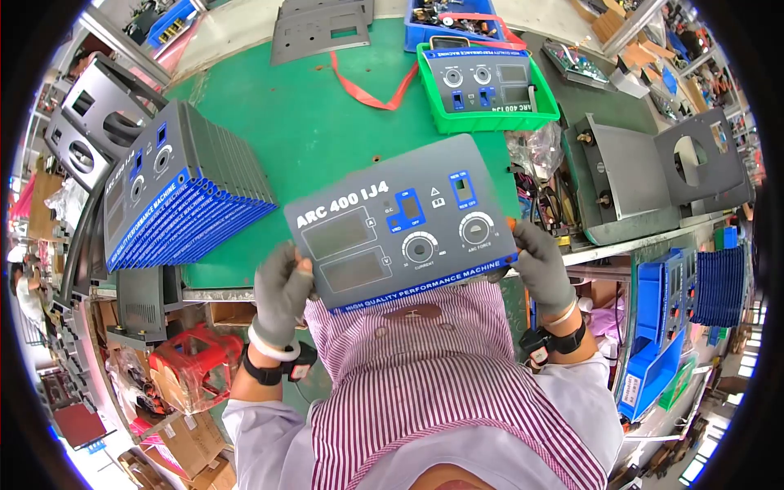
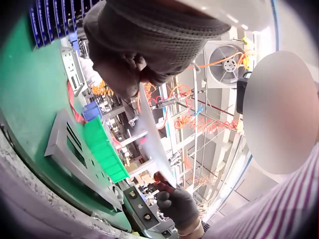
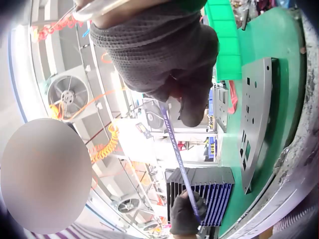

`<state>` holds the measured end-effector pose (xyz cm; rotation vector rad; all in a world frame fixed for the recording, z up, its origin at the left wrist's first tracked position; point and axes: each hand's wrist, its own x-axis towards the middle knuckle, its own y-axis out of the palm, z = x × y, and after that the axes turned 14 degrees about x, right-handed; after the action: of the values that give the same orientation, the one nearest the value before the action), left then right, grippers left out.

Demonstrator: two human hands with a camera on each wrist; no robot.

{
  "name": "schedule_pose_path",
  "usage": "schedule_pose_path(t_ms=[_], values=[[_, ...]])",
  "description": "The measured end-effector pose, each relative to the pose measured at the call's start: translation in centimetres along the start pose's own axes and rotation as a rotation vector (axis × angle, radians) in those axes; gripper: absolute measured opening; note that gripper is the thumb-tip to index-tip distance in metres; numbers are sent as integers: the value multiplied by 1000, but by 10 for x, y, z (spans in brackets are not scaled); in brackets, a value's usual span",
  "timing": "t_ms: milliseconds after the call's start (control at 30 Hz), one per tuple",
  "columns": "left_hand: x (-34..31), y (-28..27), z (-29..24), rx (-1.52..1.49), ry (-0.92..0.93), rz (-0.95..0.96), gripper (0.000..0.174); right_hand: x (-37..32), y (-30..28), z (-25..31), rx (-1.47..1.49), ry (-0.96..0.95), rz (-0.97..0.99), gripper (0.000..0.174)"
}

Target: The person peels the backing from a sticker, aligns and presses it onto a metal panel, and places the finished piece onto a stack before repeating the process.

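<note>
Both gloved hands hold a grey front panel (image 1: 425, 216) printed "ARC 400 IJ4", with dial scales, two display windows and a blue lower strip. At its left edge the left hand (image 1: 282, 286) grips with the thumb on the face. The right hand (image 1: 543, 269) grips the opposite edge near the lower corner. In the right wrist view the panel (image 3: 175, 147) appears nearly edge-on, between the two hands. Below it, a bare grey panel (image 3: 256, 114) with cut-outs lies on the green table (image 1: 245, 106); the held panel hides it in the head view.
A stack of printed panels (image 1: 188, 192) stands at the left. Toward the back right, a green bin (image 1: 490, 122) holds another printed panel, with a blue bin (image 1: 416, 37) behind. Metal housings (image 1: 625, 167) lie at the right. A red strap (image 1: 367, 100) crosses the table.
</note>
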<state>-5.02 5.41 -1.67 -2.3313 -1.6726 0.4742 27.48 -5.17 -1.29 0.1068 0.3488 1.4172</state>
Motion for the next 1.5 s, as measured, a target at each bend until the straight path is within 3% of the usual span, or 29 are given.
schedule_pose_path(t_ms=[200, 333, 367, 467, 500, 633, 733, 833, 1100, 1233, 1333, 1500], values=[[43, 27, -6, 146, -47, 38, 14, 14, -21, 2, 521, 36, -100, 33], [62, 43, 6, 497, 126, -49, 19, 34, -42, -22, -293, -90, -117, 22], [66, 45, 7, 545, 147, -45, 20, 35, -28, -15, -124, 85, -278, 21], [77, 49, 12, 674, 221, -41, 22, 51, -46, -40, -551, -131, -212, 19], [80, 52, 16, 708, 251, -45, 23, 53, -47, -45, -657, -124, -239, 19], [87, 56, 22, 712, 153, 30, 22, 60, -49, -57, -696, -62, -253, 22], [91, 57, 33, 726, 179, 29, 22, 62, -47, -57, -746, -65, -259, 23], [93, 59, 31, 676, 63, 60, 21, 64, -46, -56, -763, -68, -263, 25], [98, 56, 47, 599, 27, 86, 21, 66, -44, -59, -802, -90, -274, 26], [96, 56, 37, 593, -66, 129, 20, 67, -47, -57, -781, -7, -248, 26], [95, 56, 47, 625, 54, 85, 21, 68, -51, -59, -761, 9, -233, 26], [93, 55, 42, 571, 14, 110, 22, 68, -53, -56, -690, 21, -209, 25]])
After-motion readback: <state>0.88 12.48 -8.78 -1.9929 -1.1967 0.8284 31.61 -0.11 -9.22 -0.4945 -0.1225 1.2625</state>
